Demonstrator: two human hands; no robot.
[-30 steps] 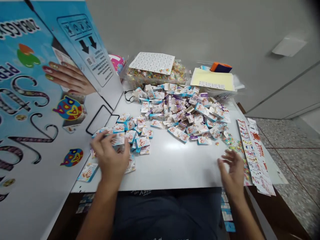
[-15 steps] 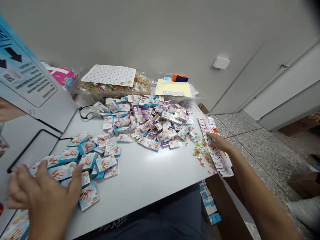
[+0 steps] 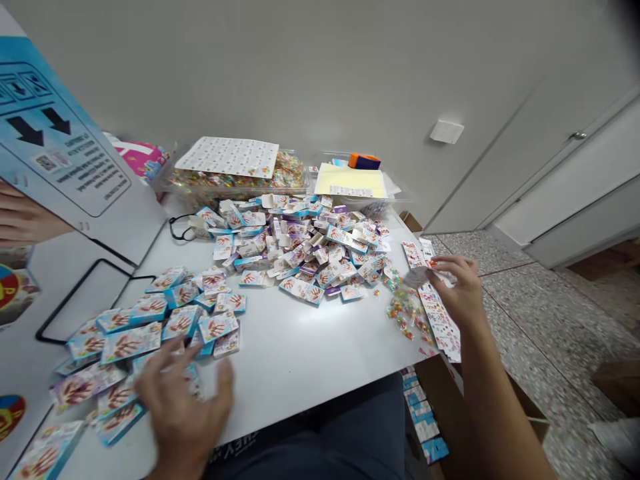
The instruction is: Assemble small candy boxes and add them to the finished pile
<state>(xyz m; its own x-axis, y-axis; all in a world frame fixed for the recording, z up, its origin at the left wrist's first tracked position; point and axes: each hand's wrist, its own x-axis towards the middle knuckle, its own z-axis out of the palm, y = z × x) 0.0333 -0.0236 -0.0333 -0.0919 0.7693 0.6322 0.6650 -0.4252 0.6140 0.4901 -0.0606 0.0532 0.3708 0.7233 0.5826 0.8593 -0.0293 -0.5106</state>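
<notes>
My left hand, blurred by motion, hovers with fingers spread over the front of a pile of small blue-and-white printed boxes. Whether it touches the boxes under it I cannot tell. On the right, my right hand pinches a thin greyish piece, too smeared to name, between thumb and fingers. Beneath that hand lie printed paper strips at the table's right edge. Small colourful wrapped pieces are scattered beside the strips.
A heap of open small boxes covers the table's back middle. Behind it stand clear plastic bins, one topped by a yellow pad. A large printed carton rises at left. Below the right edge, a cardboard box holds several small boxes.
My left hand has moved right, uncovering boxes at the far left. My right hand has lifted off the paper strips and now holds a thin greyish piece. The view has shifted slightly.
</notes>
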